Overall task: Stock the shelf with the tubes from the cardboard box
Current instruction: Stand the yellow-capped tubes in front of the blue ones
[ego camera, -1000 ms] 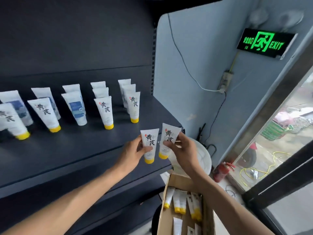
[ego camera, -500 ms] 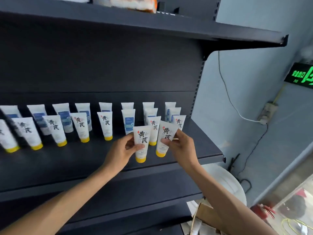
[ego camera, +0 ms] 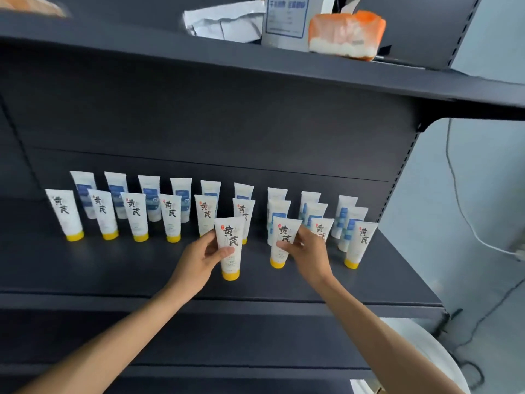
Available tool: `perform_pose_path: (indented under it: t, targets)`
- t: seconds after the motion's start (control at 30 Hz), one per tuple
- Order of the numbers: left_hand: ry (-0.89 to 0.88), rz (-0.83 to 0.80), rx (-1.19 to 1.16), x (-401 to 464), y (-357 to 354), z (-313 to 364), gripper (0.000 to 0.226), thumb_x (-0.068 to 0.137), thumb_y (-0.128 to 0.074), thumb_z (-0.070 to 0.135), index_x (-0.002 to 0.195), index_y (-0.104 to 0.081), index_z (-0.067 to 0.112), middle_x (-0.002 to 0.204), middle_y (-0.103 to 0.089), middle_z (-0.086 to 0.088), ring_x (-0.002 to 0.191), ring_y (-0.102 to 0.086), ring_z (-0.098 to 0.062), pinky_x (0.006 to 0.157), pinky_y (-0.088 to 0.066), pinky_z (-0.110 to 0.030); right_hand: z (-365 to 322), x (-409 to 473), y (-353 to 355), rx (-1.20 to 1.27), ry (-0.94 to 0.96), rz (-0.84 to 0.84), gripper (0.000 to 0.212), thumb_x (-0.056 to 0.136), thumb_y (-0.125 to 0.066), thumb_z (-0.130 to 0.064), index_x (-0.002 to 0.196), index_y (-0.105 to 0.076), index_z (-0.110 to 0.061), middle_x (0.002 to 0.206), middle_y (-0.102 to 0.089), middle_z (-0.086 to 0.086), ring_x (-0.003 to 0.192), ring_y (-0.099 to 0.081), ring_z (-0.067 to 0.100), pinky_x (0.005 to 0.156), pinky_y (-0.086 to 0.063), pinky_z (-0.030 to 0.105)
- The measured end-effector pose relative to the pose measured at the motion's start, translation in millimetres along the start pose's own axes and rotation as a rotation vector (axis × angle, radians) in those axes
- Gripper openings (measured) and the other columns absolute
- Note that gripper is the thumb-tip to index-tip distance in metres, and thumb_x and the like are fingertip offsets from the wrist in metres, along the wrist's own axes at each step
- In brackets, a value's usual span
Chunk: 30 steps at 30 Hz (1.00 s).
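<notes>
The cardboard box is cut off from view. Two yellow-capped tubes are held cap-down over the dark shelf (ego camera: 113, 268): one tube (ego camera: 230, 248) is pinched by the left hand (ego camera: 199, 258), the other tube (ego camera: 282, 241) by the right hand (ego camera: 309, 253), before rows partly hidden behind each other

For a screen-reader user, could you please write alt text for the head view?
Each hand, left hand and right hand, holds a yellow-capped white tube, left tube and right tube, cap-down at a dark shelf lined with rows of matching tubes.
</notes>
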<state>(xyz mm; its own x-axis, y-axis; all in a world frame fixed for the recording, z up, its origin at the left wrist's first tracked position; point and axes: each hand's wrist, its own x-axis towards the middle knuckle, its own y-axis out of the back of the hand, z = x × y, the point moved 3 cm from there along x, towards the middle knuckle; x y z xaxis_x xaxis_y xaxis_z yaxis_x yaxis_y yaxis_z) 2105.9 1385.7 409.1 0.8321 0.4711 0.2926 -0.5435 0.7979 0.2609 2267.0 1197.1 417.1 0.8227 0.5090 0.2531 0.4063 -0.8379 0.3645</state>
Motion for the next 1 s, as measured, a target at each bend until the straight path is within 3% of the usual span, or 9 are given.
perform_pose_path:
  t: [0.13, 0.27, 0.43, 0.7, 0.83, 1.0]
  targets:
    - [0.022, 0.019, -0.014, -1, 13, -7, 0.029, 0.092, -0.068, 0.021, 0.112, -0.061, 0.04, 0.11, -0.068, 0.033, 0.106, -0.065, 0.006, 0.08, -0.05, -0.009, 12, 18, -10, -0.031, -0.021, 0.005, 0.017, 0.086, -0.074, -0.011, 0.094, -0.063, -0.021, 0.091, -0.071, -0.014, 0.083, -0.067, 0.002, 0.067, -0.05, 0.015]
    - [0.036, 0.029, -0.03, 1, 19, -13, 0.029, 0.091, -0.069, 0.021, 0.114, -0.061, 0.038, 0.111, -0.069, 0.03, 0.107, -0.065, 0.004, 0.084, -0.052, -0.015, 28, 33, -15, -0.067, -0.046, 0.005, 0.019, 0.085, -0.074, -0.01, 0.101, -0.065, -0.014, 0.094, -0.073, -0.007, 0.087, -0.069, 0.009, 0.069, -0.05, 0.016]
    - [0.052, 0.012, -0.035, 1, 17, -22, 0.029, 0.091, -0.069, 0.021, 0.116, -0.063, 0.033, 0.114, -0.07, 0.024, 0.107, -0.067, 0.0, 0.09, -0.053, -0.025, 45, 46, -21, -0.119, -0.081, 0.003, 0.018, 0.086, -0.074, -0.013, 0.1, -0.064, -0.012, 0.095, -0.072, -0.002, 0.086, -0.068, 0.016, 0.074, -0.054, 0.029]
    - [0.079, -0.046, -0.038, 4, 8, -34, 0.033, 0.091, -0.069, 0.021, 0.121, -0.061, 0.032, 0.12, -0.069, 0.021, 0.113, -0.064, -0.001, 0.094, -0.053, -0.024, 51, 55, -24, -0.086, -0.114, -0.039, 0.016, 0.09, -0.069, -0.011, 0.103, -0.061, -0.009, 0.096, -0.069, -0.014, 0.09, -0.064, 0.0, 0.074, -0.046, 0.014]
    - [0.087, -0.064, -0.042, 7, 3, -35, 0.031, 0.092, -0.068, 0.018, 0.117, -0.061, 0.034, 0.116, -0.069, 0.026, 0.112, -0.064, 0.001, 0.093, -0.053, -0.021, 57, 53, -24, -0.082, -0.137, -0.036, 0.018, 0.089, -0.07, -0.008, 0.105, -0.061, -0.008, 0.101, -0.069, -0.008, 0.094, -0.066, 0.006, 0.072, -0.048, 0.012]
    - [0.098, -0.087, -0.047, 10, -5, -36, 0.029, 0.091, -0.068, 0.019, 0.115, -0.062, 0.034, 0.116, -0.069, 0.028, 0.112, -0.065, 0.001, 0.093, -0.054, -0.022, 63, 38, -22, 0.037, -0.222, 0.026, 0.044, 0.085, -0.073, -0.005, 0.125, -0.054, -0.008, 0.11, -0.07, -0.002, 0.102, -0.067, 0.012, 0.092, -0.056, 0.036]
